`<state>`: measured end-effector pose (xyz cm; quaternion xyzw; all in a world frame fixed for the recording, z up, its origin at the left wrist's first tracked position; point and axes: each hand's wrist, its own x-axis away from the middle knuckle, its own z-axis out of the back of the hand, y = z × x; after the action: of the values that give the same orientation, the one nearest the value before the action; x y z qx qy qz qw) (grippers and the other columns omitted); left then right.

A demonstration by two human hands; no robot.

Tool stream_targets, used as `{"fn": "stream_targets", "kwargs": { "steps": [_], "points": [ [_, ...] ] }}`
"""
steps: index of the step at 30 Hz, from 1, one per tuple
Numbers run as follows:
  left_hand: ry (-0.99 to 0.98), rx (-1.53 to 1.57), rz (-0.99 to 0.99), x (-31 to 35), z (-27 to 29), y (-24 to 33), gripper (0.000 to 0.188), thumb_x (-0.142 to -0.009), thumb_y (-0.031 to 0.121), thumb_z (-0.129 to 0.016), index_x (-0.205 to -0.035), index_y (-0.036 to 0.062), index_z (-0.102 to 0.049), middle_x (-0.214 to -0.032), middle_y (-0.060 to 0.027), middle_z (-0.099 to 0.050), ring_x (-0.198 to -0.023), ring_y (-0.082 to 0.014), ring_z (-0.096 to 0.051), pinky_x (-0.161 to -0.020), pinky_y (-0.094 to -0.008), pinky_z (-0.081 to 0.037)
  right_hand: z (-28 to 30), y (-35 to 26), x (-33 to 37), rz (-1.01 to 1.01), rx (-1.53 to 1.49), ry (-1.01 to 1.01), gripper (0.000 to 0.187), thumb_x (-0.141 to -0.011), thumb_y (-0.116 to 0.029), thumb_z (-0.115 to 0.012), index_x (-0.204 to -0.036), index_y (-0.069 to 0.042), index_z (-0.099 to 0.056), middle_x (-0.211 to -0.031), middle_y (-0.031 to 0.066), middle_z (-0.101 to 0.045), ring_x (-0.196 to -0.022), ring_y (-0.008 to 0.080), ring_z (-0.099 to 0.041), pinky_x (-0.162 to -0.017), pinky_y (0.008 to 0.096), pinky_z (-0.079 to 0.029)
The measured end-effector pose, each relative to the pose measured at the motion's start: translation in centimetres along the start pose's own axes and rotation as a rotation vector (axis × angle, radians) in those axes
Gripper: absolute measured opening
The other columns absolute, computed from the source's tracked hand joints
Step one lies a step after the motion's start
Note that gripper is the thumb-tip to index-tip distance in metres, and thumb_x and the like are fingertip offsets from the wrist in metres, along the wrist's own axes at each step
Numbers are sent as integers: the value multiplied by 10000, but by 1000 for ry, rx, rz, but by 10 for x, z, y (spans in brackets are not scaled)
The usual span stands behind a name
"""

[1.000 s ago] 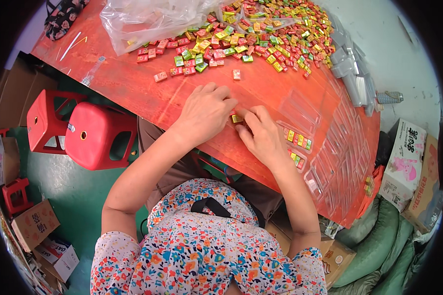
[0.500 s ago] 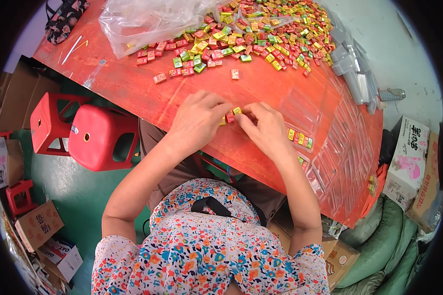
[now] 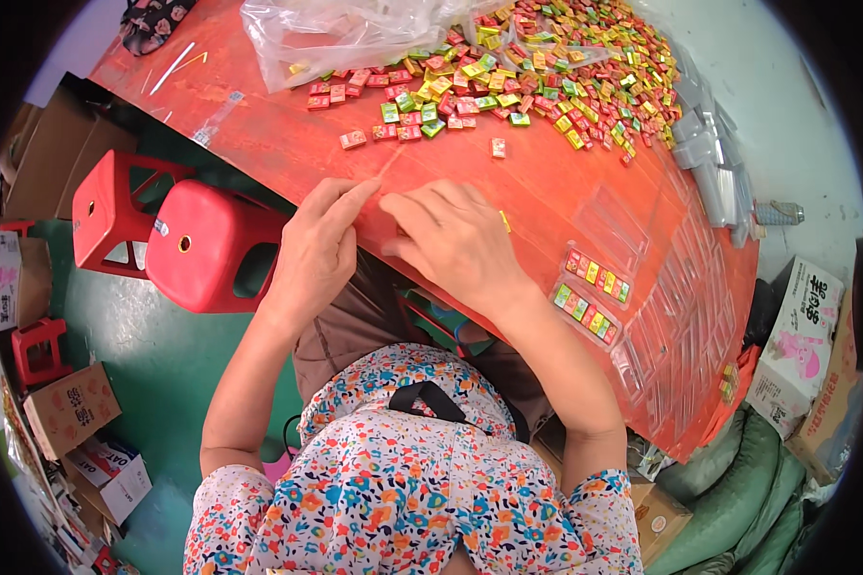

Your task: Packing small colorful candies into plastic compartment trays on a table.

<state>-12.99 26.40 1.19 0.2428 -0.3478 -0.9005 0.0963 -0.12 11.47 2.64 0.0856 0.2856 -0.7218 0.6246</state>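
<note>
My left hand is over the near edge of the red table, its fingers close together and pointing toward my right hand. My right hand is beside it, fingers bent and thumb tucked inward. Both look closed, but whatever they may hold is hidden or too small to make out. Just past the right hand, a small yellow box shows, partly covered. To the right lie two clear plastic trays, an upper tray and a nearer tray, each holding a row of small red, yellow and green boxes.
A large heap of small coloured boxes covers the far table, beside a clear plastic bag. Clear empty trays spread along the right. Red stools stand at left; cartons and green sacks are at right.
Both hands have moved left along the table edge, away from the small boxes they were touching. The view has shifted, and the two filled trays now show more fully.
</note>
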Motion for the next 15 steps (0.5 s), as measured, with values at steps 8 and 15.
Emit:
{"fn": "stream_targets", "kwargs": {
  "steps": [8, 15],
  "points": [
    [-209, 27, 25, -1, 5, 0, 405, -827, 86, -690, -1222, 19, -631, -1100, -150, -601, -943, -342, -638, -800, -400, -533, 16, 24, 13, -94, 90, -81, 493, -760, -356, -794, -1155, -102, -646, -1110, 78, -658, -1049, 279, -611, -880, 406, -480],
    [-301, -89, -61, -16, -13, 1, 574, -781, 258, -791, -1274, 37, -596, -1129, -135, -565, -985, -324, -612, -801, -426, -522, 59, 55, 44, -363, -127, -356, 601, -768, -231, -812, -1305, -83, -586, -1222, 107, -575, -1094, 330, -597, -936, 403, -494]
  ]
}}
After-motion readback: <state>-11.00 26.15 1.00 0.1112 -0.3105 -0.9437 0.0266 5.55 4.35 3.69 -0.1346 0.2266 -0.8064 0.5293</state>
